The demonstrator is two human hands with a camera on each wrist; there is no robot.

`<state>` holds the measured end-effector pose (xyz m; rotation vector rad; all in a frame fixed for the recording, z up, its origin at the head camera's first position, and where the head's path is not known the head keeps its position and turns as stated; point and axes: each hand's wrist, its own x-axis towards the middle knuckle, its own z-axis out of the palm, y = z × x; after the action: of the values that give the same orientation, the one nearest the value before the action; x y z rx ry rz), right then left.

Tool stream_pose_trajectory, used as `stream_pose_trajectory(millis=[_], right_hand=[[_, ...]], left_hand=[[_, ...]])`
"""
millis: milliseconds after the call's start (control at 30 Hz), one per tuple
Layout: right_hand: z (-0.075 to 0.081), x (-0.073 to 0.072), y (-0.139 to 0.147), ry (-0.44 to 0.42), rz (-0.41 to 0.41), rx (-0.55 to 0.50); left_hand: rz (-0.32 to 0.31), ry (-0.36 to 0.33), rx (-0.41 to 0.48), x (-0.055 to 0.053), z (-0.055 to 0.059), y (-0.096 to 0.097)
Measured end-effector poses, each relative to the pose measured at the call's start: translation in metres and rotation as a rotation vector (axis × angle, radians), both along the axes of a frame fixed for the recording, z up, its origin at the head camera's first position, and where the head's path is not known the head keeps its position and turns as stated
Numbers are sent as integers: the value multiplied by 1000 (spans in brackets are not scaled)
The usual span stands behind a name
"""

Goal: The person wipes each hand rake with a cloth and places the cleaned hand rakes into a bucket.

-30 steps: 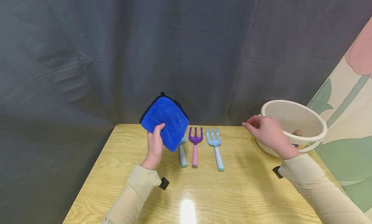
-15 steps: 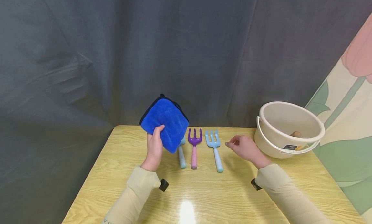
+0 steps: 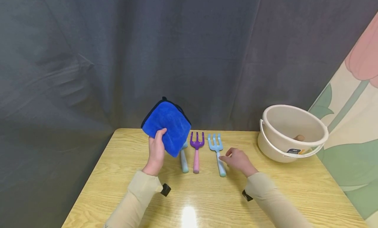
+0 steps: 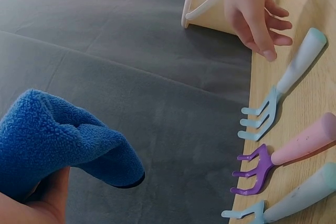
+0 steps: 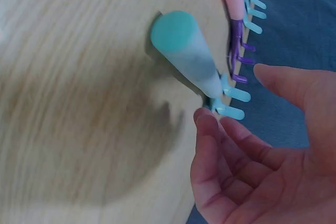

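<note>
My left hand [image 3: 156,152] grips a folded blue cloth [image 3: 171,124] with black edging, held up over the table's left part. Its thumb lies on the front of the cloth. My right hand [image 3: 238,161] is beside the handle of the rightmost garden hand fork [image 3: 221,169], which is light blue with a teal end. In the right wrist view, the thumb and fingers [image 5: 207,166] are spread apart with nothing between them. Left of that fork lie a purple-tined hand fork [image 3: 196,162] with a pink handle and another light blue hand fork [image 3: 184,162], partly covered by the cloth.
A white bucket [image 3: 273,148] with its handle hanging down in front stands at the table's back right. Inside it shows the rounded end of a brown object [image 3: 299,138]. A dark grey curtain [image 3: 189,57] hangs behind the wooden table [image 3: 212,201].
My right hand has moved left and toward me, from in front of the bucket to the rightmost hand fork. The left hand and its cloth have stayed nearly still.
</note>
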<state>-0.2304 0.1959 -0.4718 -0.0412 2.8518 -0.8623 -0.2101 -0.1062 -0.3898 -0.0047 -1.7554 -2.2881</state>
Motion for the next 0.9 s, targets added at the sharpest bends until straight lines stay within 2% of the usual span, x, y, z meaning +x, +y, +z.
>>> stream_pose_trajectory(millis=[233,500,900], right_hand=[[-9,2,-12,-32,-70,-5],[-28,-1,-20,-37,-87,4],[-25,0,-20,-89,-81,-22]], left_hand=[[-19,-8,-10,1,-1,0],[-9,-2,-18,1,-1,1],[8,-3,-24,1,1,1]])
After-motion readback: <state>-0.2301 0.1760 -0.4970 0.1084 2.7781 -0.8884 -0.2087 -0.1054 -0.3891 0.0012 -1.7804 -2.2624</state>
